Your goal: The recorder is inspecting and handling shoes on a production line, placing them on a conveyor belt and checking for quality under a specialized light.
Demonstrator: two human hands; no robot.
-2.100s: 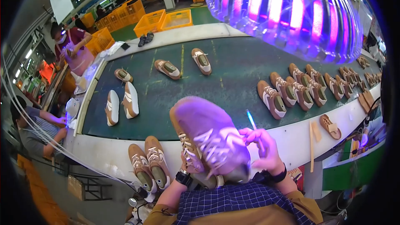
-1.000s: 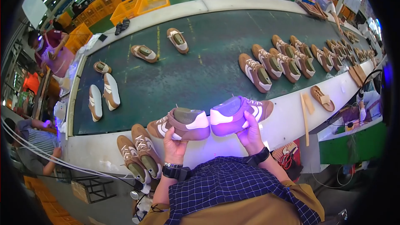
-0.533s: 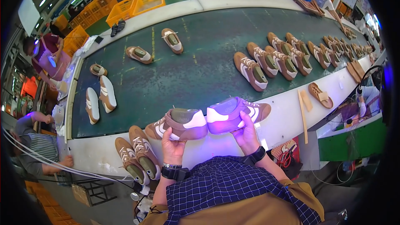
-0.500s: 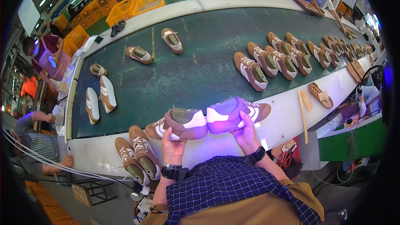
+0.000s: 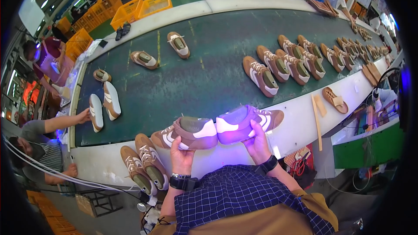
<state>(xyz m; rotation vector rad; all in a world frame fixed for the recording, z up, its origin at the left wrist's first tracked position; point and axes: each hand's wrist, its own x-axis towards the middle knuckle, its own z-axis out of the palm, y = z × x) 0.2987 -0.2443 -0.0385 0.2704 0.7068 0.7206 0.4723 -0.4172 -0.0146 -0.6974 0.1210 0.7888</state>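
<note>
Two brown shoes sit in my hands, heel to heel, above the white edge point(image 5: 109, 165) of the green conveyor belt point(image 5: 209, 78). Farthest left, a co-worker's hand point(image 5: 82, 115) touches a white-soled shoe point(image 5: 96, 112) lying on the belt. Next, a brown pair point(image 5: 143, 167) rests on the white edge just beside my left hand point(image 5: 180, 156), whose fingers wrap under the left shoe point(image 5: 185, 132), toe pointing left. My right hand point(image 5: 257, 146) grips the right shoe point(image 5: 248, 123) from below, its heel lit violet. Further right, a row of matching shoes point(image 5: 300, 61) lines the belt.
</note>
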